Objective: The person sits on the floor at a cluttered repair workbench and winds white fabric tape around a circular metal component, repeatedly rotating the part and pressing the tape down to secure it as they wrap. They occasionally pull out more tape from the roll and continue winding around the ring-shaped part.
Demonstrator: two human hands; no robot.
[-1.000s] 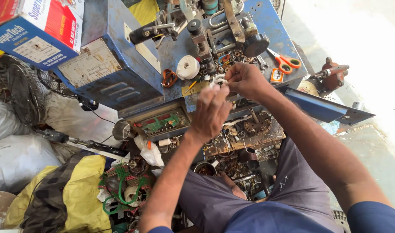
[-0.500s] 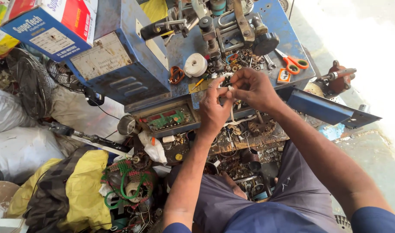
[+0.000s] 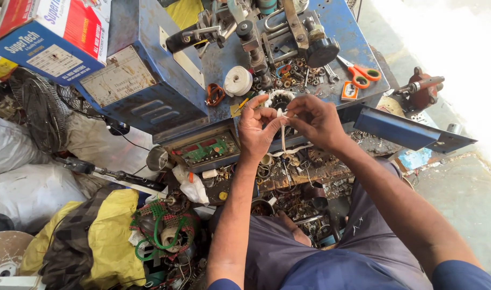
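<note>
Both my hands are raised over the front edge of a blue metal workbench (image 3: 342, 32). My left hand (image 3: 258, 130) and my right hand (image 3: 313, 119) pinch a thin white tape strip (image 3: 282, 134) between their fingertips; its loose end hangs down toward my lap. Just behind my fingers sits a round motor stator with white insulation (image 3: 280, 100), partly hidden by my hands. A roll of white tape (image 3: 238, 81) lies on the bench to the left of it.
Orange-handled scissors (image 3: 360, 73) lie on the bench right. A winding machine (image 3: 288, 27) stands at the back. A green circuit board (image 3: 205, 150) sits in a tray below the bench. A cardboard box (image 3: 52, 37), white sacks (image 3: 25, 188) and a yellow bag (image 3: 111, 236) lie at left.
My hands have drawn slightly toward me and apart, and the white tape strip now hangs stretched between them. The view has shifted a little, so the bench appears lower.
</note>
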